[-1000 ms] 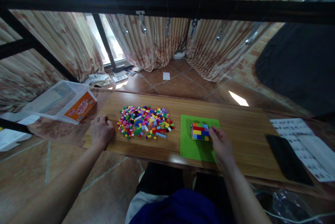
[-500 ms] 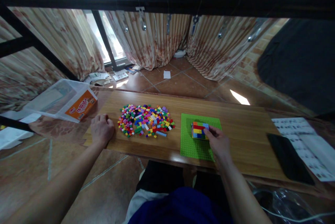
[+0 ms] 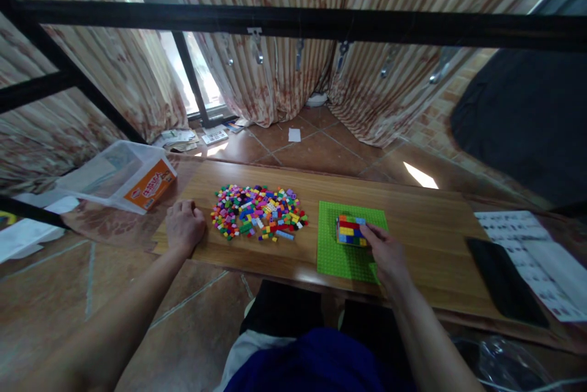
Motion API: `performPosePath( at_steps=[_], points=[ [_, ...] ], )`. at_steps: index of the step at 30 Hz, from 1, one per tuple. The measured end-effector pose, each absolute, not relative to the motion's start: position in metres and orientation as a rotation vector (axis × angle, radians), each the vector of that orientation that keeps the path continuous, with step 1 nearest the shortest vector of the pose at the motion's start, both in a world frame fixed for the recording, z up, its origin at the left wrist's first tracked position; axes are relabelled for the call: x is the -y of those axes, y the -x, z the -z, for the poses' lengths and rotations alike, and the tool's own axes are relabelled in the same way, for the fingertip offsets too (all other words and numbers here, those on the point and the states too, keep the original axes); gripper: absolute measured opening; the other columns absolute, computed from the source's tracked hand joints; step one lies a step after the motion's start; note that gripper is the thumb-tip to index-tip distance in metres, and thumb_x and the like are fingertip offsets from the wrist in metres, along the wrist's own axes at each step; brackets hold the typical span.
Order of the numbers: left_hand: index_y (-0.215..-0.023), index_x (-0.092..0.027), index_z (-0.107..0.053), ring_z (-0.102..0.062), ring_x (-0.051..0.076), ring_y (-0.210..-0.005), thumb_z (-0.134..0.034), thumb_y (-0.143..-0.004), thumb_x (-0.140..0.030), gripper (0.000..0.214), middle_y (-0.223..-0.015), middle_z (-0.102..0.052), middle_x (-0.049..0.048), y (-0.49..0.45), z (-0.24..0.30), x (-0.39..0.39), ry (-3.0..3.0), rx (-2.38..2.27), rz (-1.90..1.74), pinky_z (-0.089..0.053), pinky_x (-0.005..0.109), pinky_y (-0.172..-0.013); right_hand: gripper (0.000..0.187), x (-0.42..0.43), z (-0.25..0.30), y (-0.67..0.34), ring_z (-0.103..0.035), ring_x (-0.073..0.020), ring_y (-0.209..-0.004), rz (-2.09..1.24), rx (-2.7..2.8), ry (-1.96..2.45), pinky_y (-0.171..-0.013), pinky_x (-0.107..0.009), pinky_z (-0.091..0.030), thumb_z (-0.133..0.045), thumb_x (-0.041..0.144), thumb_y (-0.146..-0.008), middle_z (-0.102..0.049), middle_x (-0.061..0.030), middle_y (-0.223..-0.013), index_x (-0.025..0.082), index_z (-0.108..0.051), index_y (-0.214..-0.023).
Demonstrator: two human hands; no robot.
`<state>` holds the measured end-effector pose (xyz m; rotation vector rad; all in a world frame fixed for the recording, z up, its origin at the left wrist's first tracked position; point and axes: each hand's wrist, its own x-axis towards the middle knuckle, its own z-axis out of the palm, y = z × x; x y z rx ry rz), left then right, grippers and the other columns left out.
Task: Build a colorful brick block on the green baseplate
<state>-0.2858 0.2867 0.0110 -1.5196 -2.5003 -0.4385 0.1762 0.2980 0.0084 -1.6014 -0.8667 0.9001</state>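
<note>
A small block built of red, yellow, blue and orange toy bricks is on the green studded baseplate. My right hand comes in from the right, thumb and fingers closed on the block's right end, hiding that part. On the wooden table's left end rests my left hand, curled into a fist with no object visible in it. Just to its right, a loose heap of many-coloured bricks is spread out.
A clear plastic bin with an orange label stands beyond the left end of the wooden table. At the right end lie a dark flat object and printed sheets. A black metal bar crosses above, beyond the table.
The whole view has shifted slightly as my head moved. My right hand keeps its hold on the brick block, and my left hand stays resting on the table.
</note>
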Motion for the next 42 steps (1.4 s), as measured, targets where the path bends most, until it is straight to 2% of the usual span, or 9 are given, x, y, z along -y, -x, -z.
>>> performPosePath(
  at_steps=[4, 9, 17, 22, 25, 30, 34, 38, 42],
  points=[
    [-0.107, -0.015, -0.062, -0.054, 0.031, -0.108, -0.039, -0.085, -0.026, 0.033, -0.112, -0.062, 0.0154, 0.287, -0.009, -0.287, 1.511, 2.489, 0.414, -0.041, 0.042, -0.099, 0.050, -0.295, -0.014, -0.182, -0.061, -0.0164, -0.058, -0.947, 0.870, 1.656, -0.048, -0.026, -0.041, -0.069, 0.058, -0.065, -0.072, -0.0062, -0.071, 0.014, -0.075, -0.087],
    [-0.106, -0.016, -0.062, -0.054, 0.031, -0.107, -0.038, -0.086, -0.027, 0.033, -0.112, -0.062, 0.0151, 0.288, -0.008, -0.287, 1.495, 2.500, 0.387, -0.042, 0.041, -0.097, 0.050, -0.297, -0.012, -0.180, -0.063, -0.0183, -0.068, -0.921, 0.870, 1.691, -0.055, -0.028, -0.044, -0.074, 0.050, -0.055, -0.074, -0.0076, -0.081, 0.014, -0.075, -0.090],
    [-0.104, -0.015, -0.062, -0.054, 0.031, -0.107, -0.041, -0.086, -0.024, 0.029, -0.110, -0.063, 0.0148, 0.287, -0.008, -0.287, 1.505, 2.478, 0.404, -0.041, 0.041, -0.097, 0.051, -0.291, -0.013, -0.180, -0.057, -0.0145, -0.060, -0.907, 0.823, 1.719, -0.047, -0.024, -0.038, -0.075, 0.053, -0.057, -0.072, -0.0066, -0.075, 0.013, -0.074, -0.089],
    [-0.104, -0.015, -0.062, -0.054, 0.030, -0.108, -0.042, -0.086, -0.022, 0.028, -0.110, -0.063, 0.0155, 0.287, -0.007, -0.286, 1.513, 2.471, 0.426, -0.042, 0.041, -0.096, 0.045, -0.285, -0.025, -0.183, -0.055, -0.0107, -0.061, -0.778, 0.678, 1.605, -0.048, -0.022, -0.040, -0.075, 0.053, -0.060, -0.069, -0.0038, -0.079, 0.015, -0.071, -0.084],
    [-0.103, -0.015, -0.062, -0.054, 0.030, -0.107, -0.042, -0.086, -0.022, 0.027, -0.109, -0.063, 0.0155, 0.286, -0.007, -0.285, 1.503, 2.476, 0.438, -0.043, 0.041, -0.096, 0.041, -0.278, -0.036, -0.172, -0.056, -0.0111, -0.064, -0.682, 0.777, 1.581, -0.054, -0.023, -0.042, -0.072, 0.050, -0.068, -0.070, -0.0041, -0.083, 0.016, -0.071, -0.089],
    [-0.104, -0.014, -0.061, -0.054, 0.029, -0.106, -0.043, -0.087, -0.022, 0.026, -0.110, -0.063, 0.0151, 0.285, -0.006, -0.284, 1.504, 2.473, 0.433, -0.043, 0.040, -0.096, 0.033, -0.258, -0.043, -0.124, -0.065, -0.0190, -0.088, -0.700, 1.245, 1.546, -0.082, -0.035, -0.050, -0.062, 0.047, -0.082, -0.072, -0.0071, -0.098, 0.019, -0.072, -0.097],
    [-0.102, -0.015, -0.061, -0.054, 0.028, -0.105, -0.043, -0.087, -0.020, 0.024, -0.110, -0.063, 0.0144, 0.285, -0.005, -0.283, 1.507, 2.477, 0.449, -0.043, 0.039, -0.096, 0.028, -0.243, -0.028, -0.079, -0.063, -0.0189, -0.085, -0.774, 1.733, 1.402, -0.077, -0.035, -0.051, -0.053, 0.041, -0.090, -0.070, -0.0075, -0.100, 0.021, -0.069, -0.101],
    [-0.100, -0.016, -0.061, -0.055, 0.028, -0.104, -0.044, -0.087, -0.018, 0.022, -0.106, -0.063, 0.0136, 0.284, -0.006, -0.283, 1.508, 2.489, 0.451, -0.043, 0.040, -0.095, 0.025, -0.241, -0.011, -0.048, -0.062, -0.0208, -0.097, -0.674, 1.970, 1.230, -0.087, -0.038, -0.050, -0.049, 0.033, -0.093, -0.068, -0.0087, -0.105, 0.020, -0.067, -0.103],
    [-0.100, -0.015, -0.061, -0.055, 0.028, -0.103, -0.045, -0.087, -0.018, 0.021, -0.106, -0.064, 0.0135, 0.283, -0.006, -0.283, 1.508, 2.488, 0.455, -0.043, 0.039, -0.095, 0.023, -0.248, -0.004, -0.032, -0.060, -0.0221, -0.098, -0.508, 2.097, 1.180, -0.089, -0.040, -0.049, -0.049, 0.028, -0.093, -0.068, -0.0089, -0.103, 0.019, -0.067, -0.103]
  ],
)
